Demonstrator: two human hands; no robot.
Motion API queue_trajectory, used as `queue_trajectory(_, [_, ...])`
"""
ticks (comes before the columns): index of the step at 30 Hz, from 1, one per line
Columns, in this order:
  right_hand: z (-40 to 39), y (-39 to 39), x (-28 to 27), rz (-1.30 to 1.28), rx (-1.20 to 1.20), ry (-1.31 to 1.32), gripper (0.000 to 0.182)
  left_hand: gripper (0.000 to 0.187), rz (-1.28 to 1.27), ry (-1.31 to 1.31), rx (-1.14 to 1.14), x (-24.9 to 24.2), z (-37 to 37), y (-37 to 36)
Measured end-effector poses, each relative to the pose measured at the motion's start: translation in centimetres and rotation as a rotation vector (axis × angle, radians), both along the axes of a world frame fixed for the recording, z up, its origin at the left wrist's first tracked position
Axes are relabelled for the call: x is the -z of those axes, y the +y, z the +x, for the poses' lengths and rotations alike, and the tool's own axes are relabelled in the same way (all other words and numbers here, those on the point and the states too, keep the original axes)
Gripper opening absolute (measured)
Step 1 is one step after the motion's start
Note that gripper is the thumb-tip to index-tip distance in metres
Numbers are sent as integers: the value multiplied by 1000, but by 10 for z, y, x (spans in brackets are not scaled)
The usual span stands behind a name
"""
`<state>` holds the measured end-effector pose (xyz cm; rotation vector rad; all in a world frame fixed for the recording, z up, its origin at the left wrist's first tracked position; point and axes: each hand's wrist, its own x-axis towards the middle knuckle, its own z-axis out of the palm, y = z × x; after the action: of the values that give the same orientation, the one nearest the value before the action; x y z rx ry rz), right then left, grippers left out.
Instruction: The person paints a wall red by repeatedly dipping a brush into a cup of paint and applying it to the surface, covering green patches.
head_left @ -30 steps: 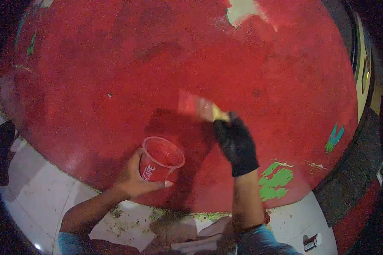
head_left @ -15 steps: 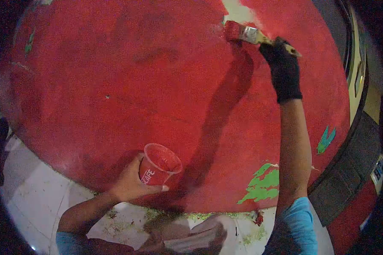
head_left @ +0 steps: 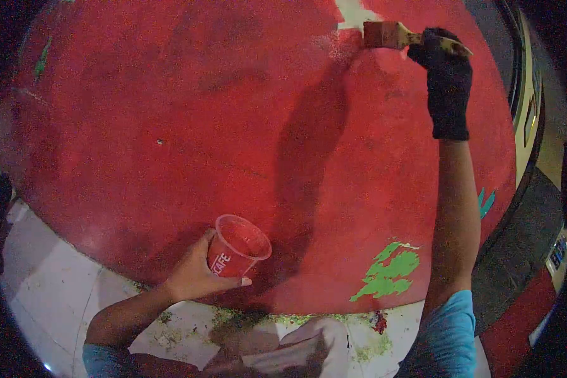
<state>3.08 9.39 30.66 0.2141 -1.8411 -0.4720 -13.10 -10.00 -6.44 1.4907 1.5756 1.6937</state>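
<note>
In my bare left hand [head_left: 198, 271] is a plastic cup [head_left: 236, 246] with white lettering and red paint inside, tilted slightly toward me. My right hand [head_left: 446, 75], in a black glove, grips the wooden handle of a flat paintbrush [head_left: 384, 35]. Red paint coats the bristles, which point left. They overlap the edge of a pale unpainted patch [head_left: 353, 12] at the top of the large red-painted wall [head_left: 189, 126]. A long shadow of the arm falls across the red surface.
A green patch [head_left: 390, 271] shows through the red at lower right, with a smaller blue-green patch [head_left: 485, 203] beyond my forearm. Light paving [head_left: 57, 271] with moss borders the red surface below. A dark curved edge [head_left: 516, 220] runs along the right.
My right hand and the brush have moved right and slightly up, and the pale patch looks smaller. My left hand with the cup has barely moved.
</note>
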Motion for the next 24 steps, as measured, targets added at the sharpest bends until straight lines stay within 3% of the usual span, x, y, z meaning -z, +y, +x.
queue_trajectory(2, [-1,-7,6,133,4,15,23,88,5,-41,15,7,0,4])
queue_trajectory(4, [-13,-16,18,-473,-499,-219,23,88,5,-78,32,6,1,5])
queue_trajectory(5, [-13,-12,14,-476,-496,-219,23,88,-10,-65,34,3,2,3])
queue_trajectory(7, [-16,-4,2,-163,-37,-69,23,88,-23,-52,32,4,1,3])
queue_trajectory(8, [-13,-1,-3,-163,-41,-72,23,89,-24,-44,13,9,0,6])
queue_trajectory(10, [-9,-10,-9,426,303,140,12,89,-27,-36,-3,11,0,6])
queue_trajectory(11, [-12,-11,-8,425,305,139,12,91,-24,-42,7,8,1,5])
queue_trajectory(13, [-23,-23,3,-319,-407,-161,19,92,-21,-45,18,3,3,4])
queue_trajectory(17, [-29,-36,7,-339,-394,-209,15,95,-39,-62,31,14,1,9])
queue_trajectory(19, [-22,-37,-9,229,899,50,16,94,-20,-31,-13,18,0,9])
queue_trajectory(20, [-18,-21,-17,228,897,49,16,94,-24,-13,-11,15,0,8])
queue_trajectory(22, [-14,-7,-21,-15,-45,-232,17,93,-27,7,-4,9,3,5])
queue_trajectory(24, [-25,-24,-1,-47,-147,-173,18,93,-32,-71,26,5,5,4])
